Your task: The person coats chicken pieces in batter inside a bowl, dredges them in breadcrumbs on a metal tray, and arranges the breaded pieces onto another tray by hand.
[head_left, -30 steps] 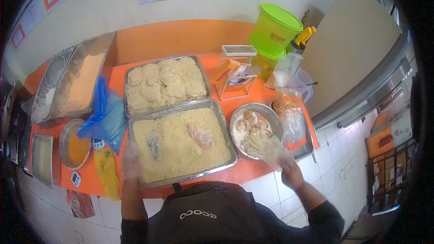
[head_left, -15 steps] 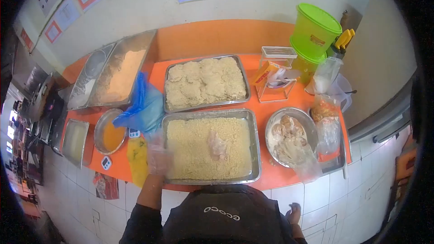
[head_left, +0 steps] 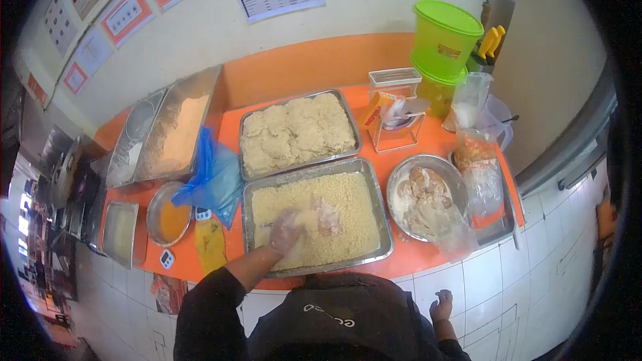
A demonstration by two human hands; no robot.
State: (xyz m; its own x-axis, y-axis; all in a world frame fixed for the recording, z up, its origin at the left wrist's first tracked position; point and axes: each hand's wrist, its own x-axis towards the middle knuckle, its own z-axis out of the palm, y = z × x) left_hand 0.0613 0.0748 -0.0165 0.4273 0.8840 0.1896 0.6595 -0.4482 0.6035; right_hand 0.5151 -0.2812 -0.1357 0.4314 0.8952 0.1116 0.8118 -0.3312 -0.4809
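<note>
My left hand point(head_left: 286, 232), in a clear plastic glove, is low over the front metal tray point(head_left: 386, 248) of pale crumbs point(head_left: 351, 210). Motion smears its fingers, and I cannot tell whether they hold crumbs. Just right of it a piece of raw chicken point(head_left: 328, 219) lies on the crumbs, partly dusted with them. My right hand point(head_left: 441, 306) hangs bare beside my body, away from the table, fingers loosely bent and nothing in them. Behind the front tray stands a second metal tray point(head_left: 356, 135) heaped with crumb-coated pieces point(head_left: 297, 130).
To the right, a steel bowl point(head_left: 393, 210) contains floury chicken, with a plastic bag point(head_left: 455, 244) over its edge. A bowl of orange liquid point(head_left: 168, 217), a blue bag point(head_left: 207, 184) and deep metal bins point(head_left: 217, 100) stand left. Green tubs point(head_left: 445, 33) are stacked at the back right.
My left hand has moved right, from the tray's left edge to over the crumbs near the chicken. My right hand still hangs at my side. The camera view has shifted slightly.
</note>
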